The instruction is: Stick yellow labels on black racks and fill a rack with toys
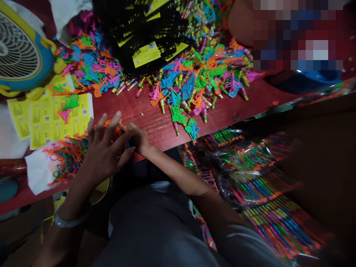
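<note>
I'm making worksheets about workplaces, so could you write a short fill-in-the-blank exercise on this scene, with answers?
1. The right hand has a bare wrist, but a bracelet circles the ____ one.
2. The printed sheets beneath the green toy are ____ in colour.
3. The table is coloured ____.
4. The plastic-wrapped bundles show on the ____ side of the picture.

Missing words: left; yellow; red; right.

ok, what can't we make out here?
All head view:
Orange piece: mostly covered by the left hand.
Right hand: fingertips hidden behind the left.
Fan: cut off by left edge.
Yellow sheets: print too small to read.
Upper right: masked by pixel blocks.
</note>
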Motion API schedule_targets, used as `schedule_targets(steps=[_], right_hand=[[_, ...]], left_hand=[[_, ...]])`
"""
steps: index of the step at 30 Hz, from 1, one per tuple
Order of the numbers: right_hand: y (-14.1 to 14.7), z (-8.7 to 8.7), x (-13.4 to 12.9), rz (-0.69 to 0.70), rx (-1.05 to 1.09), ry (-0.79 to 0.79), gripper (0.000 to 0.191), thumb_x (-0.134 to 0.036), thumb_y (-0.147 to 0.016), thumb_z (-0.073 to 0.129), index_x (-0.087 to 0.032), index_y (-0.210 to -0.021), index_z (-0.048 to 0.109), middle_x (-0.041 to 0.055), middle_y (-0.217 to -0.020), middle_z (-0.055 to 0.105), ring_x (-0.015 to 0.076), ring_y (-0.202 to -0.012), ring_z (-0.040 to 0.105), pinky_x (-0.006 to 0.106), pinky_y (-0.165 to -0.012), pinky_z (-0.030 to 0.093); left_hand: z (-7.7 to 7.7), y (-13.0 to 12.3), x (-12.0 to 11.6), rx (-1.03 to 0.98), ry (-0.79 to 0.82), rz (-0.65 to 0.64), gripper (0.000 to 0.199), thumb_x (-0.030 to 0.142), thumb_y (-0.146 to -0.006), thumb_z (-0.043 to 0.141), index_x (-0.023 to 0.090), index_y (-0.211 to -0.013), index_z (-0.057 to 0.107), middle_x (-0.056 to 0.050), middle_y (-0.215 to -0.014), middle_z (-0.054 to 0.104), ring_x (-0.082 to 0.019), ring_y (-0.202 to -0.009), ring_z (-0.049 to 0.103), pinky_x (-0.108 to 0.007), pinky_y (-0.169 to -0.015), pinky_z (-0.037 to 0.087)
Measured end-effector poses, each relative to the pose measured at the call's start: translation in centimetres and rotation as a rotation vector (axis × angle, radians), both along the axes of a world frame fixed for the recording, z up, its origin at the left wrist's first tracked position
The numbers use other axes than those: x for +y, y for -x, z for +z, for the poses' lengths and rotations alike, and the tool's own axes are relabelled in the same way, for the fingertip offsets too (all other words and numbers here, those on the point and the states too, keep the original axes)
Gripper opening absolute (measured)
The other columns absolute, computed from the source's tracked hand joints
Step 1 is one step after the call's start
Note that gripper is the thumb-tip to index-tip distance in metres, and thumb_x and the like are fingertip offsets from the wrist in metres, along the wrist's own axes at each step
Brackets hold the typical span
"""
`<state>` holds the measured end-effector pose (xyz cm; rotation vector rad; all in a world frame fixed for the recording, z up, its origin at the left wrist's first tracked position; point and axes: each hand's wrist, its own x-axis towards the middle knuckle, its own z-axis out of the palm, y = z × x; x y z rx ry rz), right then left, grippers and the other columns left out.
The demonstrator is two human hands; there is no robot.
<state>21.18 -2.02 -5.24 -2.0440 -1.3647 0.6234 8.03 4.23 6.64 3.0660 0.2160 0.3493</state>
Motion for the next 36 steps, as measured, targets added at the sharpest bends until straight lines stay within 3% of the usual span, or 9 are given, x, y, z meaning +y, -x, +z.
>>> schedule_targets(steps=[3, 6, 10, 16, 20, 24, 29, 32, 36], right_hand=[[0.3, -0.2, -0.2, -0.018, 0.029, -0.028, 0.02, -0.029, -0.105, 0.05, -0.022, -0.115, 0.065, 0.0017, -0.111, 0.065, 0.0137, -0.091, 0.06, 0.024, -0.072, 0.043], [-0.2, 0.0, -0.1, 0.009, 0.073, -0.108, 0.018, -0.022, -0.101, 0.055, -0.019, -0.115, 0.066, 0.0022, -0.111, 0.064, 0.0134, -0.098, 0.061, 0.022, -0.078, 0.045], [-2.3, 1.7, -1.4, 0.055, 0.067, -0.104, 0.016, -0.021, -0.102, 0.057, -0.017, -0.113, 0.067, 0.0047, -0.113, 0.067, 0.0147, -0.102, 0.063, 0.023, -0.086, 0.047], [-6.1, 5.1, -8.9, -0.589, -0.261, 0.356, 0.036, -0.044, -0.103, 0.058, -0.011, -0.118, 0.062, 0.0208, -0.123, 0.065, 0.0278, -0.105, 0.069, 0.032, -0.081, 0.05], [-7.6, 5.0, -11.1, -0.603, -0.264, 0.479, 0.034, -0.035, -0.098, 0.064, -0.01, -0.122, 0.056, 0.0213, -0.117, 0.069, 0.0294, -0.101, 0.07, 0.032, -0.078, 0.05], [-7.9, 4.1, -10.7, -0.541, -0.114, 0.233, 0.021, -0.021, -0.095, 0.061, -0.015, -0.114, 0.055, 0.0136, -0.103, 0.071, 0.0259, -0.092, 0.069, 0.034, -0.079, 0.05], [-5.5, 1.3, -9.1, -0.472, 0.292, -0.307, 0.041, -0.021, -0.085, 0.064, -0.019, -0.123, 0.047, -0.0014, -0.088, 0.063, 0.0157, -0.075, 0.061, 0.028, -0.073, 0.05], [-3.0, 0.0, -7.7, -0.355, 0.521, -0.288, 0.031, -0.019, -0.083, 0.062, -0.019, -0.114, 0.054, -0.0057, -0.079, 0.058, 0.0121, -0.069, 0.057, 0.023, -0.067, 0.048], [-0.6, -0.1, -6.5, -0.296, 0.653, -0.154, 0.03, -0.021, -0.086, 0.067, -0.018, -0.115, 0.062, -0.0044, -0.079, 0.064, 0.012, -0.066, 0.06, 0.022, -0.063, 0.047]], left_hand=[[-0.2, 0.1, 0.0, 0.038, 0.003, 0.002, 0.044, 0.043, -0.101, 0.054, 0.033, -0.143, 0.052, -0.006, -0.169, 0.034, -0.041, -0.158, 0.018, -0.07, -0.125, 0.015], [-0.5, 0.2, 0.2, 0.014, 0.014, 0.026, 0.037, 0.044, -0.101, 0.054, 0.031, -0.135, 0.059, -0.005, -0.168, 0.038, -0.039, -0.157, 0.022, -0.068, -0.127, 0.014], [-0.7, 0.3, 0.5, -0.02, -0.004, 0.034, 0.03, 0.042, -0.1, 0.055, 0.03, -0.126, 0.064, -0.006, -0.163, 0.043, -0.04, -0.156, 0.026, -0.069, -0.126, 0.018], [-0.9, 0.6, 0.7, -0.045, -0.039, 0.028, 0.029, 0.045, -0.1, 0.055, 0.026, -0.118, 0.065, -0.011, -0.156, 0.047, -0.04, -0.151, 0.034, -0.065, -0.126, 0.025], [-0.9, 0.6, 0.8, -0.047, 0.016, 0.042, 0.027, 0.046, -0.099, 0.055, 0.03, -0.12, 0.064, -0.007, -0.159, 0.045, -0.039, -0.153, 0.033, -0.066, -0.127, 0.022], [-0.7, 0.4, 0.8, -0.041, 0.053, 0.047, 0.024, 0.044, -0.097, 0.058, 0.032, -0.117, 0.066, -0.005, -0.159, 0.047, -0.039, -0.153, 0.034, -0.066, -0.127, 0.021], [-0.4, 0.3, 0.8, -0.006, 0.022, 0.049, 0.024, 0.043, -0.099, 0.057, 0.028, -0.114, 0.069, -0.008, -0.159, 0.045, -0.041, -0.152, 0.034, -0.069, -0.126, 0.022], [-0.1, 0.2, 0.7, 0.019, 0.013, 0.051, 0.027, 0.044, -0.099, 0.057, 0.027, -0.116, 0.069, -0.008, -0.161, 0.043, -0.043, -0.151, 0.035, -0.071, -0.123, 0.024], [0.1, 0.2, 0.6, 0.044, 0.072, 0.065, 0.027, 0.045, -0.098, 0.056, 0.029, -0.117, 0.068, -0.005, -0.165, 0.04, -0.043, -0.153, 0.033, -0.071, -0.124, 0.021]])
